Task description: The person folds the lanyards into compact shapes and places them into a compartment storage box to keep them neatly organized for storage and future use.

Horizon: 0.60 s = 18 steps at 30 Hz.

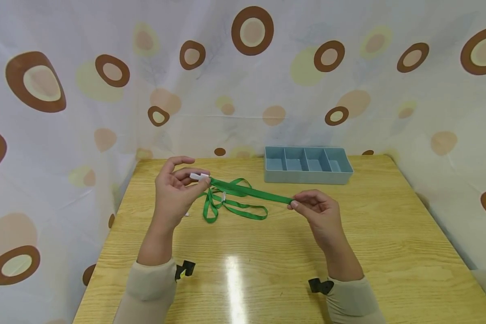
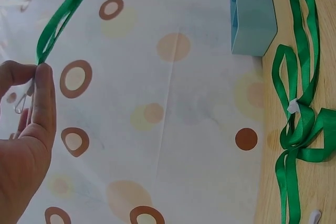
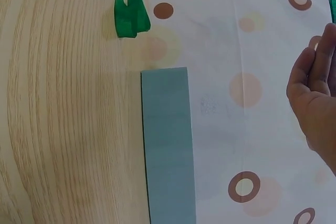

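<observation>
Beige sleeves (image 1: 147,283) sat nearest my camera, a green strap (image 1: 256,192) held up beyond them

From my remote seat I saw its long axis run crosswise over the tabletop (image 1: 267,270): the left hand (image 1: 176,191) pinched the end with the white clip (image 1: 198,177), upper fingers lifted off, and the right hand (image 1: 321,216) pinched the opposite end, thumb against fingers; loose green straps (image 2: 305,128) lay nearer the left, the blue tray (image 1: 308,177) nearer the right
</observation>
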Tool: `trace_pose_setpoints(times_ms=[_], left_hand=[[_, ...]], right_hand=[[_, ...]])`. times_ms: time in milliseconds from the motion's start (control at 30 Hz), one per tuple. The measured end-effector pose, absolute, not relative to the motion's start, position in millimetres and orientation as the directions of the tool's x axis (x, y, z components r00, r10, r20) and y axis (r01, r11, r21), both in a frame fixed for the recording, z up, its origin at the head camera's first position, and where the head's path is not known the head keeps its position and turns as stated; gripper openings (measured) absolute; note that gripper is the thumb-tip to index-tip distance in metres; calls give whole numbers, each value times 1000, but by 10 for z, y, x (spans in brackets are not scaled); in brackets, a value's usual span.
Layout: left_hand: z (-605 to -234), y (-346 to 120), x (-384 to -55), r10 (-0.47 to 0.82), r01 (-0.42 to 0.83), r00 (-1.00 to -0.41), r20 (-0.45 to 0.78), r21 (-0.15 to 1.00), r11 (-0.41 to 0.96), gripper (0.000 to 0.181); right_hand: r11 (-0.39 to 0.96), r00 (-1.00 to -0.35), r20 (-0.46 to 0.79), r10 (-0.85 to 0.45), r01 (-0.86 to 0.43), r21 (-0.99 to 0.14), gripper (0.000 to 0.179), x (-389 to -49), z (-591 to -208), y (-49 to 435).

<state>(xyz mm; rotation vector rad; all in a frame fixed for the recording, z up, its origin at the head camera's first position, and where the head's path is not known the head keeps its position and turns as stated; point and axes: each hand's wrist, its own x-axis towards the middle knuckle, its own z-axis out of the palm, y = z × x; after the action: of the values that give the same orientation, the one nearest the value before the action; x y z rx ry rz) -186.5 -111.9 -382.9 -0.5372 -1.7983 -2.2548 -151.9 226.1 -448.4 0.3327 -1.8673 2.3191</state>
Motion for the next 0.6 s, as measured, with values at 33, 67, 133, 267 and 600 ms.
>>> trace_pose_setpoints(times_ms=[33, 67, 133, 267, 600], left_hand=[[-3834, -1122, -1864, 67, 384, -910, 409, 893, -234, 48], [-3837, -1126, -1863, 70, 390, -907, 415, 890, -235, 48], [-3839, -1136, -1860, 73, 403, -900, 430, 884, -236, 48], [-3828, -1151, -1849, 69, 433, -884, 462, 865, -253, 49], [-3818, -1148, -1797, 72, 467, -859, 507, 833, -298, 49]], right_hand=[[-207, -965, 263, -15, -255, -945, 21, -1512, -4476, 2262], [-194, -964, 267, -6, -261, -946, 21, -1506, -4467, 2263], [-173, -958, 286, 8, -283, -943, 19, -1495, -4441, 2268], [-156, -941, 339, 10, -336, -929, 16, -1483, -4385, 2281], [-146, -929, 363, 66, -369, -918, 14, -1440, -4331, 2261]])
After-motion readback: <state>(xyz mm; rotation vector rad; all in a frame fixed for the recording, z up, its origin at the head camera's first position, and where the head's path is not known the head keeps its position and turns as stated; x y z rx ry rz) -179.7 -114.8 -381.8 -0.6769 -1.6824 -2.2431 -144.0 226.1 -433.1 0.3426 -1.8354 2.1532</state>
